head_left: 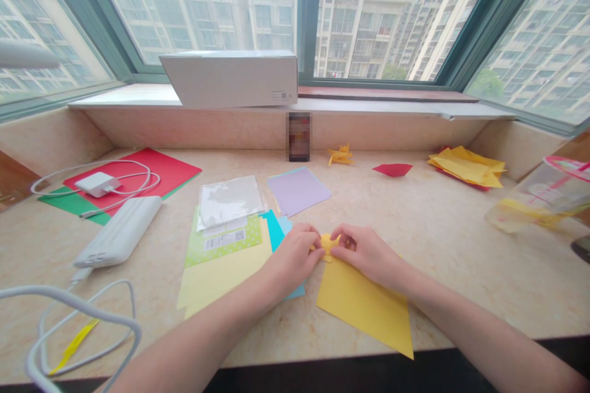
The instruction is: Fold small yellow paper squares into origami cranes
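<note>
Between my hands is a small piece of folded yellow paper (pixel 329 247), partly hidden by the fingers. My left hand (pixel 299 252) pinches its left side with thumb and fingers. On its right side my right hand (pixel 362 250) is closed in a pinch too. Flat beneath my right hand and wrist lies a yellow paper sheet (pixel 369 304), its lower corner near the counter's front edge. Light yellow sheets (pixel 225 276) and blue paper (pixel 275 233) lie under and beside my left forearm.
A purple paper stack (pixel 299 190), folded yellow paper figure (pixel 340 155), folded red paper (pixel 392 169) and yellow paper pile (pixel 468 166) lie farther back. At left are a white power bank (pixel 118 232), cables and red sheets (pixel 170 166). A clear plastic cup (pixel 530 202) lies right.
</note>
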Demonstrator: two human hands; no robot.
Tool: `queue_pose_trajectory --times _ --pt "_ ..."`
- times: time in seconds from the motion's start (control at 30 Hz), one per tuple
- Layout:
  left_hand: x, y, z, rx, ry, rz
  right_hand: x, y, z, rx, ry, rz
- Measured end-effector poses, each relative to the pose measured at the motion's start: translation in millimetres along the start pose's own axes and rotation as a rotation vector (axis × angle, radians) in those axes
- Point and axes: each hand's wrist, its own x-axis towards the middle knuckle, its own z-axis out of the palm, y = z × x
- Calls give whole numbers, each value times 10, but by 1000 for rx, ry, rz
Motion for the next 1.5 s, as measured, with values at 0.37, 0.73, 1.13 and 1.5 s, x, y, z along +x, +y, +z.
queue_pose_trajectory --times 0.37,0.73,1.13,1.5 --pt "-8 17 -27 115 -17 -41 18 -27 -23 21 -18 43" --pt "-102 181 -6 633 -187 358 31 23 24 -44 8 40" --pt "-186 304 9 700 -207 310 140 66 90 -80 54 -76" --pt "-210 360 15 688 -227 311 165 71 77 -90 114 -115"
